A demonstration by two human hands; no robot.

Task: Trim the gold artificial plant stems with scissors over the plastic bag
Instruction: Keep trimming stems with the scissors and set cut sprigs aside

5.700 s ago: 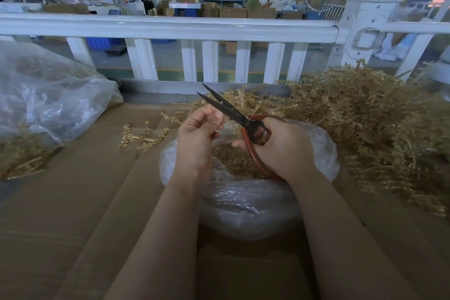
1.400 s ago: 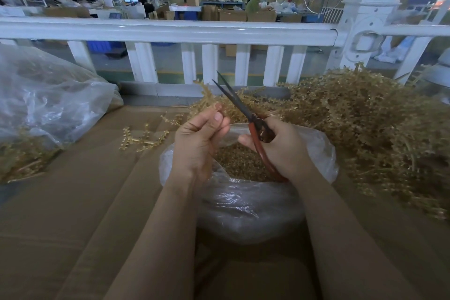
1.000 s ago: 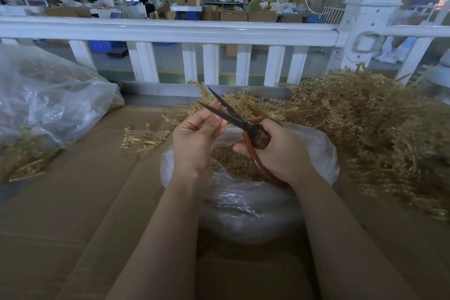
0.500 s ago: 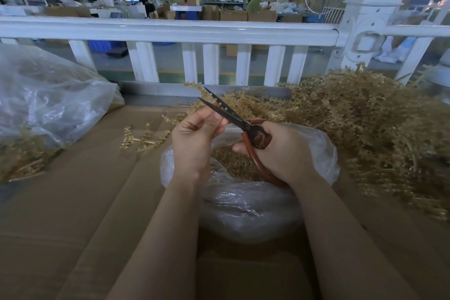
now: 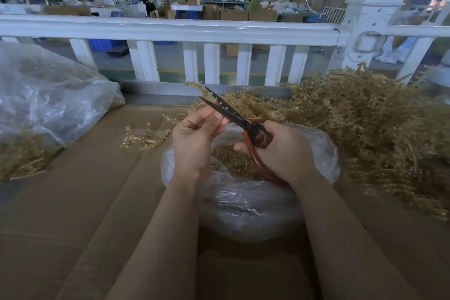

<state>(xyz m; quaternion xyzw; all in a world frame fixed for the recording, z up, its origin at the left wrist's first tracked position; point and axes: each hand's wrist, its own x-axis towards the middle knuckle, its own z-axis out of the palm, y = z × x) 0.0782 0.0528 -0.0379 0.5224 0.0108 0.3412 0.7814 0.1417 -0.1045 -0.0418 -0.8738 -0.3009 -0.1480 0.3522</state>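
Note:
My left hand (image 5: 194, 136) pinches a thin gold plant stem (image 5: 196, 86) whose tip curls up past the blade tips. My right hand (image 5: 282, 151) grips the red-handled scissors (image 5: 231, 114), its dark blades slightly apart and pointing up-left across the stem. Both hands hover over the open clear plastic bag (image 5: 255, 202), which holds small gold trimmings (image 5: 236, 161). A big heap of gold stems (image 5: 365, 124) lies to the right of the bag.
Everything sits on brown cardboard (image 5: 73, 202). A few trimmed gold pieces (image 5: 143, 136) lie left of the bag. A large clear bag with gold stems (image 5: 43, 109) sits at far left. A white railing (image 5: 170, 30) runs behind; people work beyond it.
The scissor blades have opened and closed on the stem between the frames and now stand nearly together; both hands stay over the bag, barely shifting.

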